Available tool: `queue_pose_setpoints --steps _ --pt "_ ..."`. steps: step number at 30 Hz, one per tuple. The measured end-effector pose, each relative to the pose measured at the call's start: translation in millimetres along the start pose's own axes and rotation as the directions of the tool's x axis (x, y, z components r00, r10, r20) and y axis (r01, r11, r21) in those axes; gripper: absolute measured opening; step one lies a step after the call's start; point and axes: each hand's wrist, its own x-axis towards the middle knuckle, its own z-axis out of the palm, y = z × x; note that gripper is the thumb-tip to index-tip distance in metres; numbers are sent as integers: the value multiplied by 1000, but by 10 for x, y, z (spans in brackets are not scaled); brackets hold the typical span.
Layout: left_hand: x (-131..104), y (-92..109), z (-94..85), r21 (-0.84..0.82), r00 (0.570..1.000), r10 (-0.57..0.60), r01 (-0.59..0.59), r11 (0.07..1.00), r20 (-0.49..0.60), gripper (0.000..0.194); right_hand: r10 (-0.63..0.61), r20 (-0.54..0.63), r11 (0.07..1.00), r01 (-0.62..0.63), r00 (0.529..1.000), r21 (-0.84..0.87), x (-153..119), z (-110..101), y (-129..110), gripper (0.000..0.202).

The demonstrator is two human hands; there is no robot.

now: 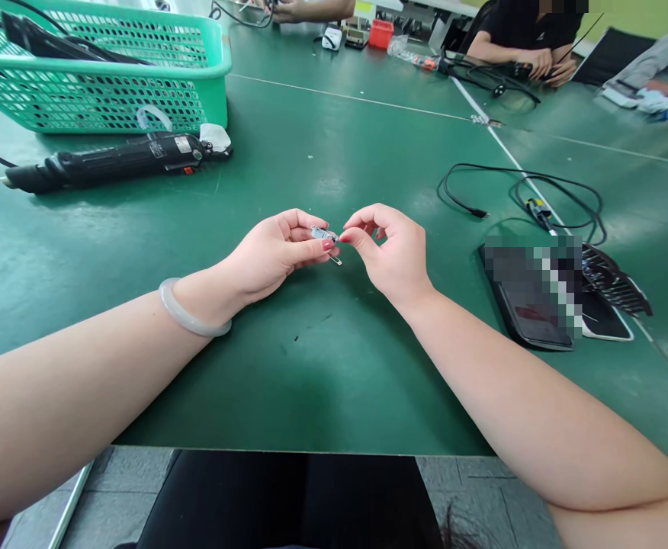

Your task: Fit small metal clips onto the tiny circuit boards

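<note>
In the head view, here are the hands, close together over the counter (265,381): the left hand (280,248) pinches a small part (321,233) between thumb and fingers, greyish and blocky, a slim metallic tip poking out below. The right hand (394,248) brings bent thumb and forefinger right to its end; whether they grip it, I can't tell, it's too small! Underneath, smooth green sheen, running from the forearms down to a straight near edge. Over left, a perforated green plastic basket (139,72), and just in front of it a ribbed black cylindrical tool (117,156). Out right, a thin looping cable (537,207) and a flat dark phone (540,324), both apart from the right hand, a broad green stretch between.
</note>
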Motion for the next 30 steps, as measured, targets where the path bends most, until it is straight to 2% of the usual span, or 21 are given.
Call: queue_pose_setpoints --steps 3,6,9,11,15,20,25,28,30 --pt "10 8 -2 40 997 31 -28 999 -73 24 13 40 1000 -12 999 -28 9 -41 24 33" --pt "27 1 -27 91 989 65 -52 994 -135 24 23 157 996 -9 987 -90 11 -78 64 19" --pt "37 -14 -48 140 986 82 -62 988 -147 25 52 325 989 -3 944 -148 9 -84 99 11" --pt "36 -22 -51 174 986 94 -70 982 -136 26 78 382 984 -9 921 -179 10 -74 107 7" --pt "29 -32 -49 221 988 103 -75 972 -118 27 82 399 973 13 913 -231 15 -57 94 11" --pt "25 -39 -60 275 987 111 -75 958 -119 25 5 390 956 110 921 -272 16 -70 87 15" --pt "26 -37 -60 291 984 104 -59 955 -142 28 -101 338 874 246 936 -419 16 -87 74 22" --pt "34 -43 -66 289 982 111 -63 955 -151 28 -162 386 812 345 908 -471 -4 -65 14 25" --pt "37 -49 -74 296 981 115 -65 953 -156 29 -178 450 809 390 875 -439 -25 -41 -36 25"
